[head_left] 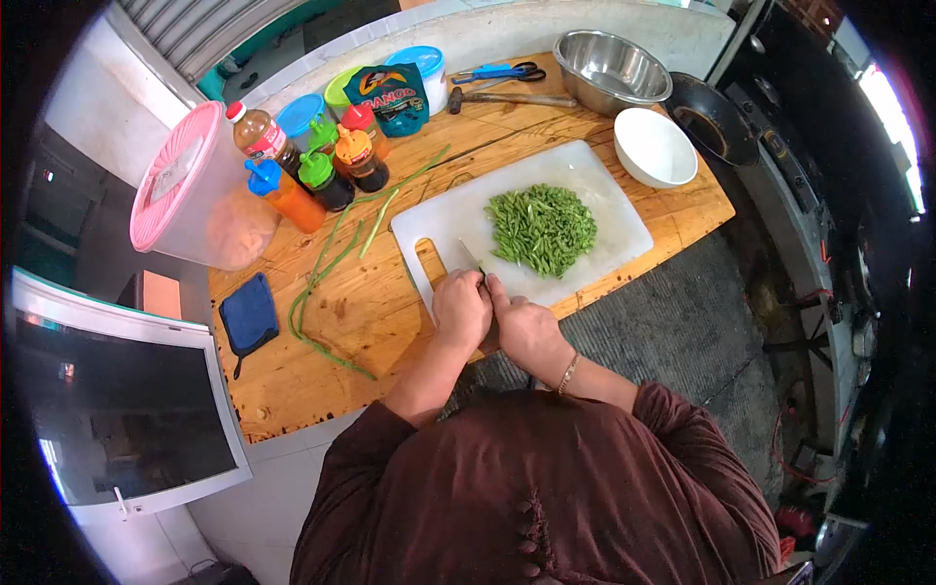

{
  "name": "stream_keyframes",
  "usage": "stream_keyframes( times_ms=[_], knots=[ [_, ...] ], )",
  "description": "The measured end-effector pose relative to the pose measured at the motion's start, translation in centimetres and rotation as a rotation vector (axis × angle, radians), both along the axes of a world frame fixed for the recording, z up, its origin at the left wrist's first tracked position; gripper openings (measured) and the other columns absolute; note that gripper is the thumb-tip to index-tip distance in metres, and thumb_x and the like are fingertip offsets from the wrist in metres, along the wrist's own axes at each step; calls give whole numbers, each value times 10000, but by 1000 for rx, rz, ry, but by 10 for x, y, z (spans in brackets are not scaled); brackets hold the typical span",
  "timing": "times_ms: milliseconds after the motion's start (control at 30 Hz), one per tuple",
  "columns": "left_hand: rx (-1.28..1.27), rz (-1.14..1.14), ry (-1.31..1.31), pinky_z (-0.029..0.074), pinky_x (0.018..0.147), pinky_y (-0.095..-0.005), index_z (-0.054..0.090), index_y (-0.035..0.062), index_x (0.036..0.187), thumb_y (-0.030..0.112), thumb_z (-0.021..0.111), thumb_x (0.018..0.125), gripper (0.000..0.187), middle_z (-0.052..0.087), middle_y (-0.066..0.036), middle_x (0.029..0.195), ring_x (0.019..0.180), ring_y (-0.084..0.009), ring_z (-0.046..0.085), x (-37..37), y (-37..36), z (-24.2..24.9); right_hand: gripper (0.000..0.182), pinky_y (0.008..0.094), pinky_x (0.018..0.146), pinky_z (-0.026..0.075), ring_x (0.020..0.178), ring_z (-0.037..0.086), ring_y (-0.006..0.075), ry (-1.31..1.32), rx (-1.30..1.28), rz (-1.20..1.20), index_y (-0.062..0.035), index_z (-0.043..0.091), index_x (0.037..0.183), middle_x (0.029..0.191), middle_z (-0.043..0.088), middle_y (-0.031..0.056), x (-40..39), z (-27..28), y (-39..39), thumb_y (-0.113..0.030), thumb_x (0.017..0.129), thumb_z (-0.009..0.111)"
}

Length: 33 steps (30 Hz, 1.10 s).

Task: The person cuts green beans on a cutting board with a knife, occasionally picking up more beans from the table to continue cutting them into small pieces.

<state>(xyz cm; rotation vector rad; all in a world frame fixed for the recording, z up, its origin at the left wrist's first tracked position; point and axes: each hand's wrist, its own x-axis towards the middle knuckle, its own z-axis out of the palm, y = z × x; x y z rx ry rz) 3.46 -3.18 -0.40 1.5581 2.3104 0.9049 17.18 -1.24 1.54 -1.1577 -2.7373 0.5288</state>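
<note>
I see the fingers of my left hand (461, 310) curled down on the near edge of the white cutting board (595, 195), apparently pinning something small and green, while my right hand (522, 327) is closed beside it, touching it, with a knife blade (471, 255) pointing away from the two. Just past the blade lies a heap of chopped green beans (542, 228) on the board. Uncut long beans (327, 263) trail left across the wooden surface (390, 322) toward the sauce bottles (322, 166), and a white bowl (654, 147) stands beyond the board's far right corner.
</note>
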Motion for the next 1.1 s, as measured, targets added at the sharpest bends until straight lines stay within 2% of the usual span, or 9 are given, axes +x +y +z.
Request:
stream_keyframes(
  times_ms=[100, 233, 400, 533, 800, 933, 1100],
  knots=[
    [75, 4, 34, 513, 778, -471, 700, 24, 807, 91, 633, 799, 96, 661, -168, 838, 834, -374, 641, 1, -2, -5, 705, 459, 657, 563, 740, 683, 374, 8, -50, 7, -33, 308, 1513, 875, 649, 213, 5, -6, -1, -83, 846, 531],
    [69, 22, 7, 514, 773, -469, 698, 30, 797, 81, 632, 800, 83, 659, -158, 832, 830, -373, 640, 2, -5, 2, 685, 468, 627, 556, 688, 671, 370, -3, -46, 11, -47, 331, 1508, 848, 643, 203, 40, -6, -25, -90, 855, 530],
    [47, -115, 27, 515, 785, -465, 707, 8, 828, 84, 649, 795, 102, 660, -166, 842, 844, -372, 642, -5, -9, 4, 612, 444, 557, 534, 607, 639, 345, 106, -24, -30, -50, 420, 1464, 771, 632, 173, 61, -4, -31, -97, 874, 576],
    [5, -129, -120, 516, 807, -460, 711, -11, 864, 63, 649, 790, 122, 666, -187, 873, 875, -379, 643, -11, -6, 3, 663, 443, 562, 549, 613, 649, 364, 142, -6, -60, -60, 381, 1487, 770, 626, 185, 46, -10, -24, -124, 857, 578],
    [58, -195, -101, 514, 811, -457, 707, -22, 891, 40, 631, 788, 142, 666, -190, 887, 874, -382, 642, -13, -3, -1, 682, 473, 646, 552, 696, 662, 384, 27, -100, -102, -67, 348, 1503, 847, 648, 212, 33, 8, -30, -111, 857, 561],
    [58, -253, -44, 514, 804, -458, 705, -22, 905, 52, 621, 799, 154, 658, -187, 874, 864, -385, 639, -14, -2, 0, 675, 465, 651, 553, 715, 668, 380, 101, -95, -114, -54, 342, 1502, 858, 655, 211, 13, -6, -14, -95, 858, 541],
    [102, -182, 5, 523, 761, -444, 718, -22, 893, 44, 649, 768, 157, 673, -188, 828, 802, -365, 659, -10, -3, -5, 652, 464, 633, 550, 695, 668, 376, 105, -64, -108, -44, 365, 1489, 834, 659, 204, 9, -2, -14, -90, 862, 537]
  ],
)
